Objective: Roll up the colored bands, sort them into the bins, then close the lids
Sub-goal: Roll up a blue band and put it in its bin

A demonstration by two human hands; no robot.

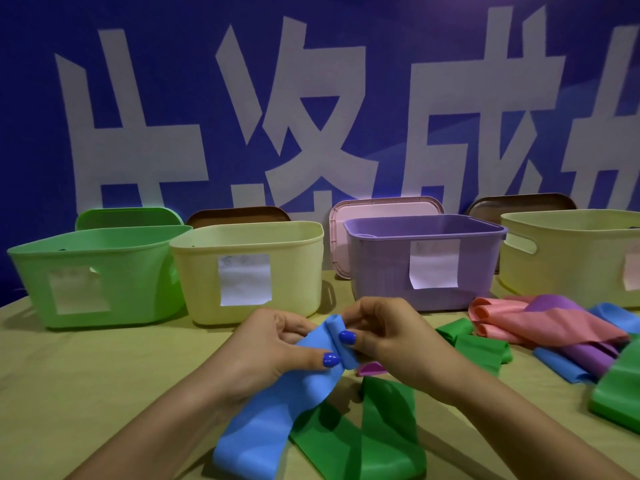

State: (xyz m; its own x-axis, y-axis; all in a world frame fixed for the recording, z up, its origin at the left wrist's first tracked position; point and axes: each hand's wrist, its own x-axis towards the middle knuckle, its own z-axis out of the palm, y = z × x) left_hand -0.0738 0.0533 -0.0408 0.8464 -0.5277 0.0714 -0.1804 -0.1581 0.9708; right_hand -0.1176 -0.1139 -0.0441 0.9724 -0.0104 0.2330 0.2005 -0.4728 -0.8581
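A blue band [277,417] is held above the table in both hands, its far end rolled into a small tube between the fingers. My left hand [277,344] pinches the band beside the roll, thumb on top. My right hand [384,337] grips the roll itself, thumb pressed on it. The band's loose end trails down onto a green band [381,434] lying flat near the front edge. Open bins stand in a row behind: green bin [86,275], yellow bin [249,271], purple bin [426,258], second yellow bin [571,254]. Each bin carries a white label.
At the right lies a heap of loose bands: pink [540,323], purple [585,351], blue [561,365], green [481,344]. Lids lean on the blue wall behind the bins: green lid [128,218], brown lid [239,216], pink lid [381,207], brown lid [519,204].
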